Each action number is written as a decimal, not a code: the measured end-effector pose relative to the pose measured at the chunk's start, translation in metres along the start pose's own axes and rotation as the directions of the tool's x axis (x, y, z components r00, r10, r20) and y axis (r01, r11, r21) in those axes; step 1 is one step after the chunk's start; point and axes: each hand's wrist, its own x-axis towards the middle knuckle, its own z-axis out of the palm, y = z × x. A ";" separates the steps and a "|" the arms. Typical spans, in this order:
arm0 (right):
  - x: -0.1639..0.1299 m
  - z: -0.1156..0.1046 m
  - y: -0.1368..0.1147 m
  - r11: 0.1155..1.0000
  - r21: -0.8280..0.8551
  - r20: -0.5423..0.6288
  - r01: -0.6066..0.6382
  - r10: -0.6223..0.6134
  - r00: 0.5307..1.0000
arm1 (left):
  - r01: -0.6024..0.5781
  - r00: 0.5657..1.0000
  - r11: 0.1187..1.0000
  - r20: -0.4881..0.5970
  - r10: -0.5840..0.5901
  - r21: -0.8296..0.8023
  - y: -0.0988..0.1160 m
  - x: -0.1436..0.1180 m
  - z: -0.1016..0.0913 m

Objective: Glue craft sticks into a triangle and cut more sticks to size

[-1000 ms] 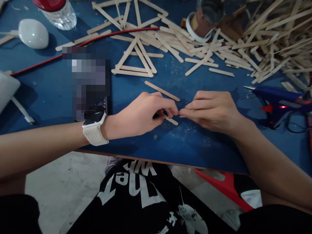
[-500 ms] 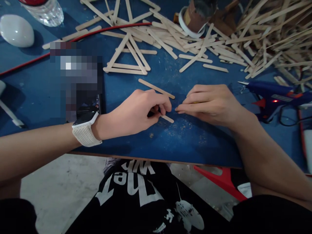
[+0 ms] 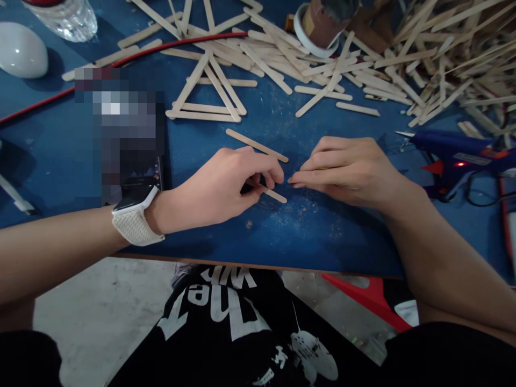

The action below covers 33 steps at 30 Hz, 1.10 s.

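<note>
My left hand [image 3: 237, 180], with a watch [image 3: 137, 212] on its wrist, is curled over a wooden craft stick [image 3: 275, 194] close to the blue table top. Thumb and fingers close on the stick, and one end pokes out to the right. A second craft stick [image 3: 258, 145] lies slantwise just beyond those fingers. Across a small gap, my right hand [image 3: 342, 166] is closed, its fingertips pressed together and pointing left. A sliver of something yellowish shows between its fingers; the rest is hidden. Farther back rests a triangle of craft sticks [image 3: 209, 116].
A blue glue gun [image 3: 455, 153] with a lit red light lies at the right. Loose craft sticks [image 3: 382, 86] are heaped at the back, around a brown container [image 3: 322, 24]. At the left are a phone [image 3: 159, 169], a red cable [image 3: 40, 106] and a water bottle [image 3: 74, 19].
The view has shifted slightly. Both hands keep almost the same pose, and the stick under my left hand shows a little more of its length.
</note>
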 end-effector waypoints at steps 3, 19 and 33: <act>0.001 0.001 0.000 1.000 -0.001 0.000 0.006 -0.006 1.000 | 0.003 1.000 1.000 0.000 -0.003 -0.005 0.001 0.000 -0.001; 0.002 0.002 0.000 0.999 -0.024 -0.029 0.038 -0.038 0.999 | 0.029 0.999 1.000 0.028 -0.030 0.006 0.002 0.000 -0.002; 0.008 -0.005 -0.003 0.992 -0.078 0.008 0.098 -0.098 0.995 | 0.049 0.998 0.999 0.029 -0.048 -0.009 0.004 0.001 -0.003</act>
